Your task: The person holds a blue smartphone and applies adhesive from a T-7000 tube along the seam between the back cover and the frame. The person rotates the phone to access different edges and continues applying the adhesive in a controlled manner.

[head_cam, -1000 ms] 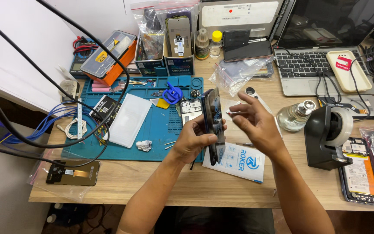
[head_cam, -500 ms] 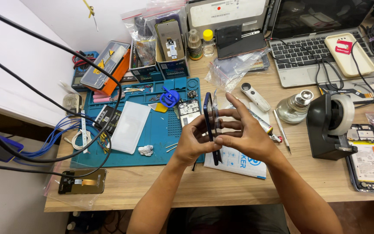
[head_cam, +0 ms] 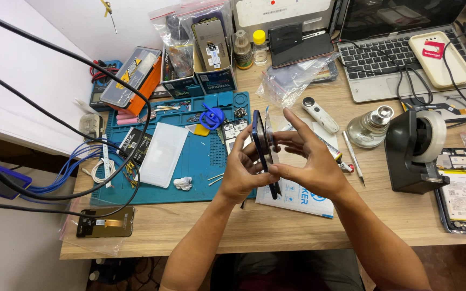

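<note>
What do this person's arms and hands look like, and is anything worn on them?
Both arms are bare as far as the picture shows: no sleeves, gloves, watch, bracelet or rings visible. The left hand and right hand are bare too, with short nails. Dark clothing shows below the table edge.

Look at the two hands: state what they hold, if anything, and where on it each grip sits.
Both hold a dark phone, edge-on and upright. The left hand grips its left long edge, the right hand its lower right edge.
</note>
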